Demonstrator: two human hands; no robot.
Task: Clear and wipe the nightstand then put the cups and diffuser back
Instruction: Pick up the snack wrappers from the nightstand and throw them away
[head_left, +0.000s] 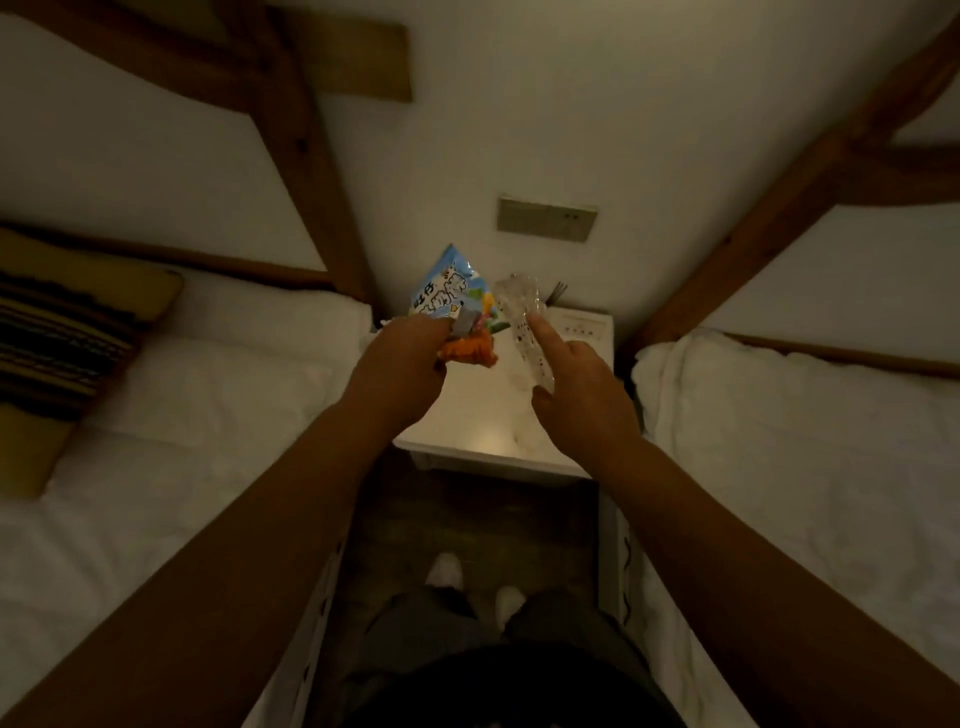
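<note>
A white nightstand (483, 410) stands between two beds, below both my hands. My left hand (400, 358) grips a blue and white snack packet (449, 288) together with an orange wrapper (470, 351), held above the nightstand's back left. My right hand (576, 374) holds a clear crinkled plastic wrapper with dark specks (522, 317), index finger stretched along it. Dark reed sticks (557, 292) poke up behind the wrapper at the nightstand's back; what they stand in is hidden. No cups show.
White beds flank the nightstand at left (208, 415) and right (789, 441). A striped cushion (62, 332) lies on the left bed. A switch panel (545, 218) is on the wall, and a white panel (584, 325) sits at the nightstand's back right. Wooden floor (467, 519) below, with my feet.
</note>
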